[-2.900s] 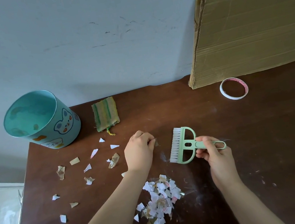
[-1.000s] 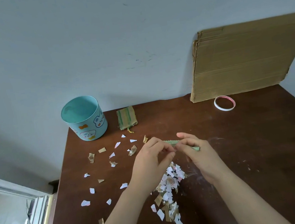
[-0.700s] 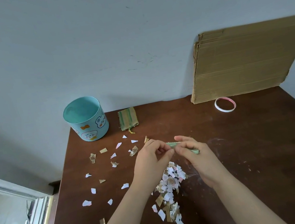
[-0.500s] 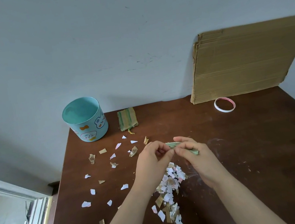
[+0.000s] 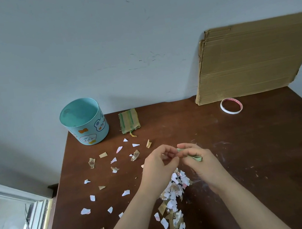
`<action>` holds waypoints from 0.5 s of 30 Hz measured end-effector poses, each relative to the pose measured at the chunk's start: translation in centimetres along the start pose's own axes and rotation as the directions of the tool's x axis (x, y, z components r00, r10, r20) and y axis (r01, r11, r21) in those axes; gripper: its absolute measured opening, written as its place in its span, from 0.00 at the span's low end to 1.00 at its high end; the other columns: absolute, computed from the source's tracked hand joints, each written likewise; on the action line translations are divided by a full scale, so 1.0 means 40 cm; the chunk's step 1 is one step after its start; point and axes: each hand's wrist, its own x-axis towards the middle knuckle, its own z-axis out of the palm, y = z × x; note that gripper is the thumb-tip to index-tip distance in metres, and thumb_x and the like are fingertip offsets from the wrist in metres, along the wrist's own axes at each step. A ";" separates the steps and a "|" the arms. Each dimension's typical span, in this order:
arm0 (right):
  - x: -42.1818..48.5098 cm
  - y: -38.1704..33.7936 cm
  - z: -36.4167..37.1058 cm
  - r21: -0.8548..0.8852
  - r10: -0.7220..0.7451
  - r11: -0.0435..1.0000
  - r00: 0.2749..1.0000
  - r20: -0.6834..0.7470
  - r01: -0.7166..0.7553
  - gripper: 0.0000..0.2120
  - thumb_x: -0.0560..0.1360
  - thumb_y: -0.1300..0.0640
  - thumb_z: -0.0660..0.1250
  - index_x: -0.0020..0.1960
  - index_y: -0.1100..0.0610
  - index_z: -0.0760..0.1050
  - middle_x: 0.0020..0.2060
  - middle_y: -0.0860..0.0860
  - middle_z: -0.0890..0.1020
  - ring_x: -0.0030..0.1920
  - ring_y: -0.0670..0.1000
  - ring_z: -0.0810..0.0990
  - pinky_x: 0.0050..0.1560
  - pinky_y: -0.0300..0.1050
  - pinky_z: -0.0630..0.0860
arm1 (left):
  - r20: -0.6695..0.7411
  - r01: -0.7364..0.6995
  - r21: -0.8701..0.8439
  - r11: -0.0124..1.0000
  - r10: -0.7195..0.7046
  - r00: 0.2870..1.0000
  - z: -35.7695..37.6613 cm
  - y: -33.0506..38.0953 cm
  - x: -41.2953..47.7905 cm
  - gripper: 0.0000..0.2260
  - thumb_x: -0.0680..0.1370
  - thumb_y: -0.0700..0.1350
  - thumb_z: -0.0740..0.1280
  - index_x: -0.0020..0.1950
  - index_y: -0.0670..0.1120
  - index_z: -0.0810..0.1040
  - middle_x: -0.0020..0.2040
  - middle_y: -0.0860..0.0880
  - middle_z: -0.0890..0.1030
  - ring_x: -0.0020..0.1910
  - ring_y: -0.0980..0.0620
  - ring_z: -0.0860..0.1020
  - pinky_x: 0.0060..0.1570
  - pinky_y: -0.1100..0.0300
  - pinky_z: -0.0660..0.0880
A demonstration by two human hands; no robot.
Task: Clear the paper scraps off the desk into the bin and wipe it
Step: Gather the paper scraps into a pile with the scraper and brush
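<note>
My right hand (image 5: 201,162) grips the green hand brush (image 5: 197,158), which shows edge-on above the desk (image 5: 267,146). My left hand (image 5: 159,164) has its fingers curled and pinches at the brush's left end; what lies between the fingertips is hidden. Below both hands a pile of paper scraps (image 5: 176,188) runs toward the front edge. Loose scraps (image 5: 114,160) lie scattered to the left of it. The teal bin (image 5: 91,134) with cartoon animals stands upright at the back left corner. A green-striped cloth (image 5: 129,121) lies flat beside the bin.
A sheet of cardboard (image 5: 254,57) leans on the wall at the back right, with a roll of tape (image 5: 222,108) lying in front of it. The desk's left edge drops to a window frame (image 5: 15,220) and the floor.
Since 2.9 s ago the view has pulled back, the brush has turned edge-on, and my hands have come together over the pile. In the last second they have hardly moved.
</note>
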 end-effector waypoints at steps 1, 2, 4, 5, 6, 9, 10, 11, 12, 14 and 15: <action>0.004 0.003 -0.002 -0.014 -0.004 1.000 1.000 -0.002 0.004 0.10 0.74 0.65 0.65 0.45 0.54 0.83 0.57 0.42 0.77 0.46 0.38 0.76 0.41 0.27 0.69 | -0.003 0.005 0.006 1.000 -0.005 1.000 0.002 -0.003 0.002 0.06 0.73 0.42 0.70 0.43 0.53 0.77 0.41 0.53 0.81 0.41 0.57 0.80 0.43 0.63 0.79; 0.008 0.006 -0.005 -0.028 -0.008 1.000 1.000 -0.009 0.008 0.11 0.74 0.65 0.65 0.45 0.53 0.83 0.56 0.42 0.77 0.49 0.37 0.76 0.43 0.25 0.69 | -0.012 0.009 0.020 1.000 -0.009 1.000 0.002 -0.007 0.005 0.06 0.73 0.41 0.69 0.41 0.53 0.77 0.40 0.53 0.81 0.40 0.57 0.79 0.42 0.64 0.78; 0.018 0.014 -0.013 -0.064 -0.019 0.998 0.998 -0.052 0.016 0.12 0.74 0.65 0.65 0.43 0.50 0.83 0.54 0.40 0.77 0.53 0.35 0.75 0.47 0.25 0.67 | -0.035 0.028 0.054 0.998 -0.026 0.999 -0.001 -0.016 0.014 0.08 0.73 0.40 0.68 0.39 0.53 0.76 0.39 0.53 0.81 0.37 0.59 0.78 0.37 0.69 0.75; 0.025 0.019 -0.019 -0.081 -0.023 0.997 0.996 -0.084 0.016 0.12 0.74 0.64 0.65 0.42 0.49 0.83 0.53 0.39 0.77 0.53 0.35 0.74 0.48 0.26 0.66 | -0.041 0.045 0.071 0.996 -0.043 0.998 -0.004 -0.021 0.017 0.08 0.73 0.40 0.68 0.38 0.53 0.76 0.38 0.53 0.81 0.35 0.60 0.77 0.35 0.71 0.72; 0.032 0.024 -0.025 -0.084 -0.018 0.996 0.992 -0.122 0.008 0.12 0.74 0.63 0.66 0.42 0.49 0.83 0.52 0.39 0.78 0.53 0.36 0.75 0.48 0.28 0.67 | -0.040 0.067 0.100 0.993 -0.063 0.997 -0.008 -0.026 0.022 0.08 0.73 0.41 0.68 0.38 0.53 0.76 0.38 0.54 0.81 0.34 0.61 0.76 0.34 0.72 0.71; 0.055 0.039 -0.044 0.022 0.055 0.998 0.967 -0.249 -0.051 0.06 0.75 0.55 0.66 0.44 0.51 0.82 0.40 0.40 0.79 0.41 0.41 0.75 0.43 0.37 0.68 | -0.013 0.123 0.308 0.943 -0.125 0.992 -0.024 -0.056 0.034 0.07 0.74 0.43 0.64 0.40 0.53 0.77 0.41 0.56 0.80 0.34 0.59 0.75 0.32 0.69 0.70; 0.061 0.043 -0.049 0.054 0.078 0.996 0.954 -0.289 -0.065 0.07 0.75 0.52 0.66 0.44 0.50 0.82 0.36 0.41 0.78 0.38 0.42 0.74 0.42 0.38 0.68 | -0.010 0.135 0.379 0.916 -0.142 0.990 -0.029 -0.066 0.037 0.07 0.75 0.43 0.62 0.41 0.53 0.78 0.42 0.57 0.79 0.33 0.58 0.74 0.29 0.70 0.68; 0.068 0.047 -0.053 0.063 0.093 0.995 0.943 -0.320 -0.077 0.09 0.76 0.49 0.64 0.42 0.50 0.82 0.34 0.42 0.77 0.36 0.43 0.73 0.41 0.40 0.69 | -0.017 0.146 0.418 0.897 -0.153 0.988 -0.035 -0.076 0.039 0.09 0.76 0.43 0.61 0.42 0.53 0.78 0.44 0.57 0.78 0.32 0.58 0.73 0.28 0.71 0.66; 0.075 0.050 -0.056 0.056 0.101 0.995 0.935 -0.339 -0.087 0.12 0.76 0.47 0.63 0.40 0.49 0.81 0.33 0.46 0.78 0.35 0.45 0.73 0.39 0.41 0.70 | -0.029 0.156 0.430 0.889 -0.159 0.987 -0.040 -0.085 0.042 0.10 0.76 0.42 0.60 0.42 0.53 0.78 0.45 0.57 0.77 0.31 0.58 0.73 0.28 0.72 0.65; 0.087 0.052 -0.056 0.047 0.105 0.994 0.927 -0.359 -0.095 0.15 0.77 0.46 0.61 0.38 0.50 0.80 0.34 0.52 0.80 0.33 0.46 0.73 0.37 0.41 0.73 | -0.047 0.163 0.434 0.886 -0.159 0.986 -0.045 -0.096 0.046 0.12 0.76 0.40 0.59 0.40 0.54 0.77 0.48 0.57 0.76 0.36 0.59 0.73 0.30 0.71 0.64; 0.093 0.052 -0.054 0.052 0.108 0.994 0.925 -0.364 -0.096 0.15 0.77 0.46 0.61 0.37 0.50 0.80 0.35 0.53 0.81 0.32 0.46 0.73 0.37 0.41 0.73 | -0.052 0.164 0.432 0.887 -0.157 0.986 -0.047 -0.099 0.048 0.13 0.76 0.39 0.59 0.39 0.55 0.77 0.49 0.58 0.76 0.39 0.60 0.73 0.30 0.73 0.64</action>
